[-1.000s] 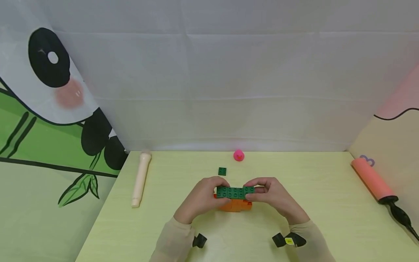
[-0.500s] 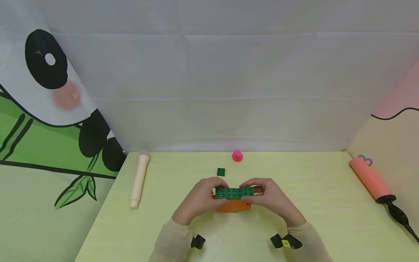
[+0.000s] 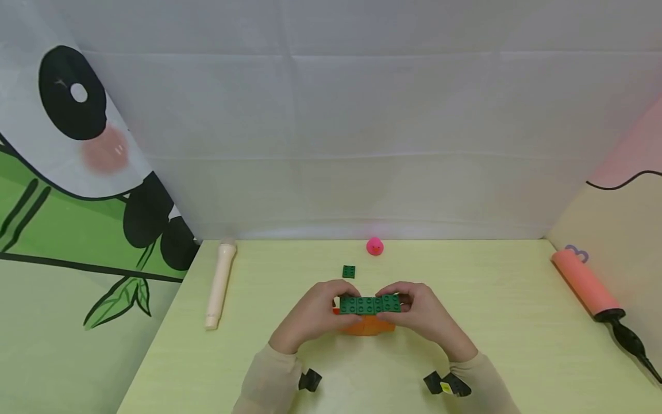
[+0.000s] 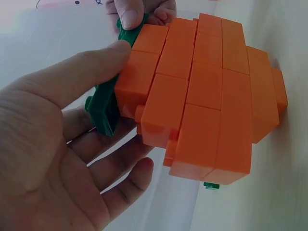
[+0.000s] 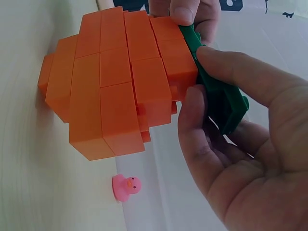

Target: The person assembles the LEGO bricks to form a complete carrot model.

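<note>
A stepped block of orange toy bricks (image 4: 207, 91) stands on the table, widest at mid-height. Across its top lies a row of green toy bricks (image 3: 368, 305), studs up, with both ends overhanging the orange. My left hand (image 3: 315, 310) grips the left end of the row, thumb on the near side and fingers behind. At the other end my right hand (image 3: 426, 313) pinches the row between thumb and fingers. In the head view, the hands and green row hide much of the orange block (image 3: 368, 328). One loose green brick (image 3: 349, 271) lies behind it.
A pink toy duck (image 3: 374, 246) sits near the table's back edge. To the left lies a pale wooden stick (image 3: 220, 286). A coral-coloured cylinder with a black tapered end (image 3: 587, 280) lies at the right edge. A white cloth backdrop (image 3: 331, 144) rises behind the table.
My right thumb and fingers have slid a little left along the green row. The left hand keeps its grip, and the head view has shifted slightly.
</note>
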Demonstrator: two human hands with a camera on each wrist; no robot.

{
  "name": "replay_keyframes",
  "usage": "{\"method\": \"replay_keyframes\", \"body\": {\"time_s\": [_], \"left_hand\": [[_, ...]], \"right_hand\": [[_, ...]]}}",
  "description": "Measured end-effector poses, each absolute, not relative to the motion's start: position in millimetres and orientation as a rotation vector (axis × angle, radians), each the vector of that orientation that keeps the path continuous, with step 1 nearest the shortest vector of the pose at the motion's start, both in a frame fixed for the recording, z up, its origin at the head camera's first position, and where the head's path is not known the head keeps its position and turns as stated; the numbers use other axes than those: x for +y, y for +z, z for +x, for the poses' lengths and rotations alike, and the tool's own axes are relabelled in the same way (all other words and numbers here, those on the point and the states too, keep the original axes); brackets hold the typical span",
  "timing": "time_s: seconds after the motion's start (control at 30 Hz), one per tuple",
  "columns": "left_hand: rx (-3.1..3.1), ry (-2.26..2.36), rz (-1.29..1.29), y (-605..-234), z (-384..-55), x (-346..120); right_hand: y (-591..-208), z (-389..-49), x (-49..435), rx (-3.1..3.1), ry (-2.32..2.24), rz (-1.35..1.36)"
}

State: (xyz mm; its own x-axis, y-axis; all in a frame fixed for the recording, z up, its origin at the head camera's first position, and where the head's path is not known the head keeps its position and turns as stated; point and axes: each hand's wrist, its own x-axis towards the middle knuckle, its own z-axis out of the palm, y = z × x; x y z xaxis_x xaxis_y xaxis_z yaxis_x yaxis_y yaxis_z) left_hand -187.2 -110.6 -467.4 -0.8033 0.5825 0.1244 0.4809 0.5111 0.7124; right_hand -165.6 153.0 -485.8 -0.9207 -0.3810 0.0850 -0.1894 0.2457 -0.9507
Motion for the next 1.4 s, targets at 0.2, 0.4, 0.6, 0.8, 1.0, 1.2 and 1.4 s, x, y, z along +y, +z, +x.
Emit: {"method": "replay_keyframes", "body": {"time_s": [0.2, 0.4, 0.6, 0.8, 1.0, 1.2, 1.4], "left_hand": [[2.566, 1.220, 0.981, -473, -192, -115], [2.508, 1.325, 0.957, -475, -197, -120], [2.574, 1.363, 0.869, -479, -209, -128], [2.705, 1.219, 0.820, -489, -231, -129], [2.757, 1.044, 0.738, -497, -254, -123], [2.823, 0.779, 0.728, -506, -277, -112], [2.840, 0.626, 0.715, -514, -288, -101]], "right_hand": [[-484, -165, 152, 2.356, -1.754, -0.532], [-484, -165, 151, 2.360, -1.754, -0.528], [-484, -165, 150, 2.391, -1.715, -0.515], [-483, -165, 151, 2.398, -1.709, -0.515], [-484, -166, 151, 2.404, -1.700, -0.511], [-483, -166, 151, 2.411, -1.685, -0.508], [-482, -166, 151, 2.421, -1.679, -0.513]]}}
